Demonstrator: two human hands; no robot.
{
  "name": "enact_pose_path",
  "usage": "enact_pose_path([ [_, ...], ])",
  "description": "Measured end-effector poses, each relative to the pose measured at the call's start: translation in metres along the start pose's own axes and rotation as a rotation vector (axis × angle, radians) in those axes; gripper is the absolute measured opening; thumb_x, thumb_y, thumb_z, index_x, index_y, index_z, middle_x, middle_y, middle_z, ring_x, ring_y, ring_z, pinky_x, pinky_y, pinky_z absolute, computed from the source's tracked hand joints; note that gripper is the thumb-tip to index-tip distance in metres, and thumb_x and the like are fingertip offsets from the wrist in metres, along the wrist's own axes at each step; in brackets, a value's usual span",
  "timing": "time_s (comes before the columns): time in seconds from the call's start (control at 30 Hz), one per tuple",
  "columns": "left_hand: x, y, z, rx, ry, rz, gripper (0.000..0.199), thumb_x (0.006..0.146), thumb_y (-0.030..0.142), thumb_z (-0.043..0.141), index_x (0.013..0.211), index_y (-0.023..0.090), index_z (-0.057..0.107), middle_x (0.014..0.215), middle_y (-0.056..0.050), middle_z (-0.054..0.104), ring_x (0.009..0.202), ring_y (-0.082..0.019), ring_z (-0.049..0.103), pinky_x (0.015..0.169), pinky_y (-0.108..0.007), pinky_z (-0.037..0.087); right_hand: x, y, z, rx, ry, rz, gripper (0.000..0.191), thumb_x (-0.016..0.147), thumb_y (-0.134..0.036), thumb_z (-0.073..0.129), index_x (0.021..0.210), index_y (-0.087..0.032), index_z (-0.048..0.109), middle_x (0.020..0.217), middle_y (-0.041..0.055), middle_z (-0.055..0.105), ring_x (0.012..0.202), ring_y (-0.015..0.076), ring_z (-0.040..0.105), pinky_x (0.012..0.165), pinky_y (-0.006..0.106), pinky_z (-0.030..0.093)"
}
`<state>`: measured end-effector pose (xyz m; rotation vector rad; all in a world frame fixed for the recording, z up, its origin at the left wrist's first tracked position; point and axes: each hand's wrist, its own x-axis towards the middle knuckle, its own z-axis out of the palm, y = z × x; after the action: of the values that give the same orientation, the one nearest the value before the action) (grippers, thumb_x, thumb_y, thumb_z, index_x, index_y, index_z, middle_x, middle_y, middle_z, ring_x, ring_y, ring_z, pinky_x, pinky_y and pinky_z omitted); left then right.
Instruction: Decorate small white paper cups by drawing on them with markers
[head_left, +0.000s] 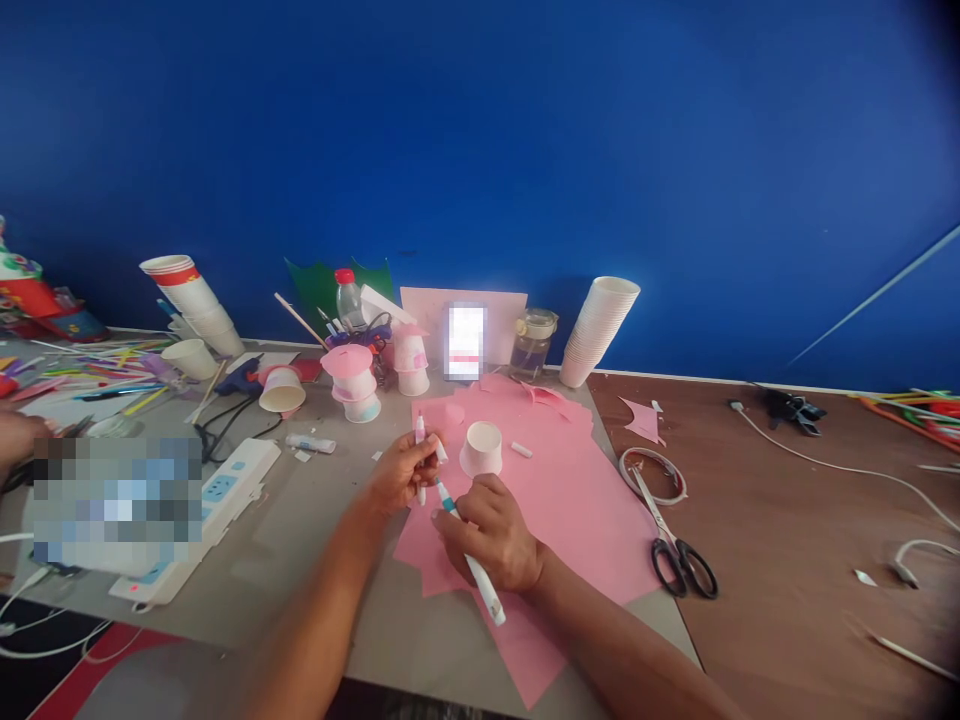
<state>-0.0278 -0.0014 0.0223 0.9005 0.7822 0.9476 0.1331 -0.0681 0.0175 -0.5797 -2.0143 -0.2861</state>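
Over the left edge of the pink paper point(555, 510), my left hand point(401, 472) is closed around a slim pink-and-white marker point(420, 430) and also pinches a small white cap point(440, 449). My right hand point(495, 535) grips a thicker white marker point(484, 580) with a teal band, its tip pointing up and left at my left hand. Just beyond my hands a white paper cup point(482, 449) stands on the pink sheets. A small white cap-like piece point(522, 450) lies to its right.
Scissors point(675, 560) and a tape roll point(667, 475) lie right of the paper. Decorated cups point(352, 385), a lit phone point(466, 342), a jar point(533, 342) and a cup stack point(600, 330) stand behind. A power strip point(225, 500) and another person's hand point(26, 437) are left.
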Motion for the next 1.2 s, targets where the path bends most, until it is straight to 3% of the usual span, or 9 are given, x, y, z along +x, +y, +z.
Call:
enact_pose_path([
  [0.17,-0.003,0.002,0.002,0.024,0.011,-0.023,0.030,0.074,0.040,0.070,0.081,0.015,0.055,0.058,0.006,0.046,0.040,0.000,0.025,0.042,-0.015,0.020,-0.002,0.003,-0.002,0.008,-0.047,0.033,0.023,0.088,-0.030,0.042,0.090,-0.016,0.060,0.064,-0.0005,0.045,0.058,0.0147,0.039,0.064,0.034,0.032],
  [0.53,-0.007,0.002,0.007,0.090,-0.094,-0.018,0.031,0.076,0.042,0.068,0.080,0.015,0.054,0.052,0.007,0.045,0.042,-0.003,0.030,0.044,-0.018,0.023,-0.005,0.007,0.003,-0.081,-0.041,0.082,0.017,0.079,-0.011,0.045,0.088,-0.018,0.059,0.061,-0.0023,0.045,0.056,0.0137,0.040,0.062,0.031,0.031],
  [0.67,-0.010,0.003,0.011,0.181,-0.103,-0.013,0.034,0.074,0.045,0.070,0.081,0.016,0.054,0.056,0.005,0.049,0.046,-0.006,0.039,0.044,-0.018,0.026,-0.004,0.008,0.002,-0.059,-0.045,0.097,0.025,0.080,-0.011,0.044,0.101,-0.016,0.056,0.063,-0.0014,0.048,0.056,0.0152,0.041,0.062,0.032,0.032],
  [0.8,-0.010,0.002,0.012,0.213,-0.106,0.006,0.035,0.075,0.047,0.069,0.080,0.016,0.054,0.057,0.005,0.046,0.047,-0.005,0.037,0.045,-0.018,0.026,-0.004,0.009,0.001,-0.029,-0.043,0.113,0.032,0.081,-0.012,0.043,0.112,-0.014,0.051,0.064,-0.0005,0.051,0.057,0.0166,0.043,0.061,0.032,0.033],
  [1.03,-0.012,-0.002,0.015,0.284,-0.094,0.031,0.035,0.078,0.051,0.062,0.083,0.016,0.057,0.059,0.004,0.047,0.049,-0.007,0.041,0.043,-0.019,0.028,-0.008,0.012,0.004,-0.092,-0.083,0.072,0.018,0.081,-0.009,0.042,0.082,-0.018,0.058,0.061,-0.0015,0.043,0.055,0.0146,0.038,0.062,0.031,0.030],
  [1.2,-0.014,-0.005,0.021,0.328,-0.043,0.064,0.034,0.079,0.050,0.060,0.083,0.016,0.056,0.056,0.006,0.041,0.048,-0.007,0.037,0.044,-0.019,0.028,-0.009,0.013,0.004,-0.132,-0.116,0.044,0.021,0.083,-0.009,0.041,0.069,-0.018,0.055,0.060,-0.0014,0.038,0.055,0.0138,0.033,0.061,0.031,0.028],
])
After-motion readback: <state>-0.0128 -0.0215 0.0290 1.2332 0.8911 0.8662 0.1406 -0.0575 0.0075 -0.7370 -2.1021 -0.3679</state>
